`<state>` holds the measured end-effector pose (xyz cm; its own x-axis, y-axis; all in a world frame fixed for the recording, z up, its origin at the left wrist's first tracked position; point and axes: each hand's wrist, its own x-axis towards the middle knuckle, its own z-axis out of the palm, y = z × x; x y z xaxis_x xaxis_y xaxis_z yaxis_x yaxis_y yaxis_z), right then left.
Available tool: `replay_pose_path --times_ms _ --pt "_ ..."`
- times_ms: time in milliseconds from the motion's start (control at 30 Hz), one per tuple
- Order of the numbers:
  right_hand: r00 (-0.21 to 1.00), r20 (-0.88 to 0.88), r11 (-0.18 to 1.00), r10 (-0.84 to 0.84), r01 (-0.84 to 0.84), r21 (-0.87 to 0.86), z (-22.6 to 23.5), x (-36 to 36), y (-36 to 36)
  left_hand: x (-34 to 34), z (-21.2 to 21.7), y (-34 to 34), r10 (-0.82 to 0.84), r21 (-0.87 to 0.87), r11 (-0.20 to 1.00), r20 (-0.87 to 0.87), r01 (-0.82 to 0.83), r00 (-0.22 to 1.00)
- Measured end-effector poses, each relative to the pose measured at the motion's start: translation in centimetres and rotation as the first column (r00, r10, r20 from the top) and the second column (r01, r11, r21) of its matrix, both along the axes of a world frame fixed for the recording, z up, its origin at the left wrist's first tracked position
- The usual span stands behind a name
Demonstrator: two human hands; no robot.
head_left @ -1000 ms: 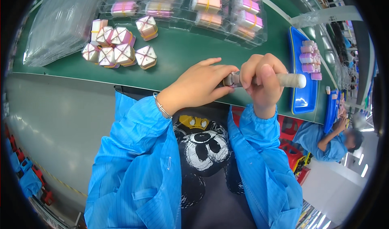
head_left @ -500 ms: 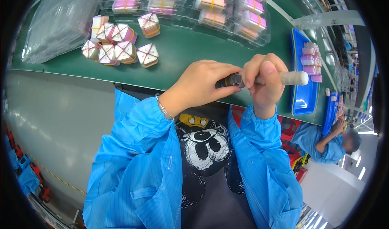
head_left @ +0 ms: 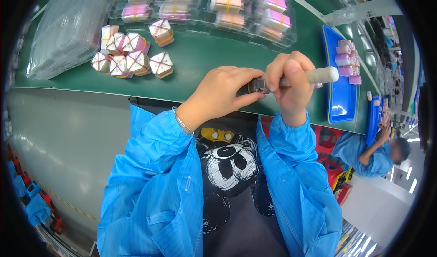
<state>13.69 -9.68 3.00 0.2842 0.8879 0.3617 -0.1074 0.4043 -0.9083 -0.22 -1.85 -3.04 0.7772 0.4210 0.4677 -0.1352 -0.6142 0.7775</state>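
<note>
My left hand point(head_left: 223, 89) pinches a small dark piece with a metallic-looking part point(head_left: 256, 85) between thumb and fingers, above the table's front edge. Close beside it, my right hand point(head_left: 292, 77) is wrapped round a beige rod-like handle point(head_left: 318, 75) with a white rounded end pointing right. The handle's inner end meets the dark piece near my left fingertips; my fingers hide the join, and I cannot make out the tool's exact kind. On the green table, left of my hands, stands a group of pink and cream bundles point(head_left: 137, 62) tied with bands, their white ends up.
Clear plastic trays point(head_left: 200, 22) hold more banded bundles at the back. Stacked clear packaging point(head_left: 66, 38) stands at the far left. A blue tray point(head_left: 341, 109) with pink pieces beside it lies at right. Beyond, a person in blue point(head_left: 364, 154) works at the same bench.
My hands keep the same grips. The handle's white end has shifted slightly left and up in view, and the table and trays have slid a little left with the head's movement.
</note>
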Motion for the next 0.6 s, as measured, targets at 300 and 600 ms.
replay_pose_path --times_ms 300,600 --pt "0.898 -0.345 0.956 -0.273 0.292 0.003 0.9 5.5 -4.6 0.2 -0.3 0.5 -0.137 0.011 0.990 -0.208 0.142 0.969" --pt "0.970 -0.168 0.814 -0.174 0.045 -0.580 -1.8 3.5 -5.7 -0.7 0.7 1.6 -0.194 -0.826 0.530 0.100 0.190 0.976"
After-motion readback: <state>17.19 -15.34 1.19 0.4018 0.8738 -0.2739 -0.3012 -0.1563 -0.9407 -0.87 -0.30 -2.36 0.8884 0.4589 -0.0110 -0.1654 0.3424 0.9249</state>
